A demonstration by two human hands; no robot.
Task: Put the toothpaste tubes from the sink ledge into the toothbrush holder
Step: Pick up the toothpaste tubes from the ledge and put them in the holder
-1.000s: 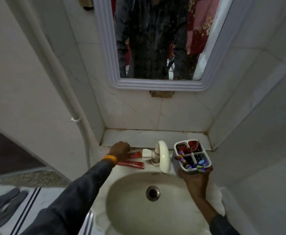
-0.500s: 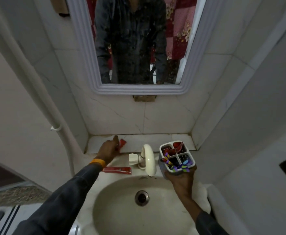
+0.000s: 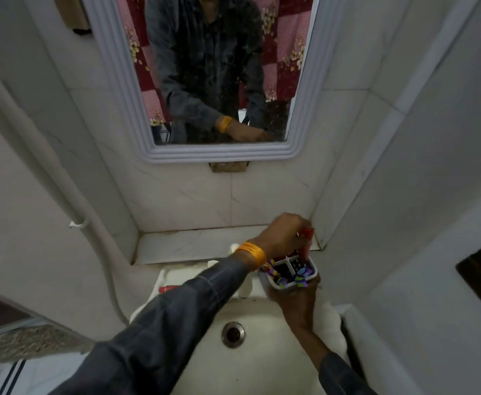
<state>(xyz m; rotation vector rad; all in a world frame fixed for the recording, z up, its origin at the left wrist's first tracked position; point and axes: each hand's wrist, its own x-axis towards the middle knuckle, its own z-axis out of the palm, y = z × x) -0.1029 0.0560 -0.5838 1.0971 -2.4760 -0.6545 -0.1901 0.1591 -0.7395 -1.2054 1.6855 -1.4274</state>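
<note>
Head camera, looking down at a small white sink (image 3: 262,366) in a tiled corner, with a mirror (image 3: 205,81) in the upper middle of the frame. The left hand (image 3: 282,238), which half a second ago was at the left of the ledge lifting a red tube, has crossed to the right centre of the frame and now sits directly over the toothbrush holder (image 3: 313,273). It is closed around a red toothpaste tube (image 3: 306,232), of which only a small red end shows past the knuckles; the rest is hidden, so whether the tube's lower end is already inside a back compartment cannot be told for sure, though it appears to be going in. The right hand (image 3: 296,303) is wrapped around the holder from below, keeping it raised above the basin, just right of the tap. The holder is a white, four-part cup with colourful toothbrushes (image 3: 289,277) in its near compartments. A second red toothpaste tube (image 3: 171,288) lies on the sink ledge at left centre, partly hidden behind the dark sleeve (image 3: 176,323). Judging from this, one tube is almost placed and one remains to be fetched.
</note>
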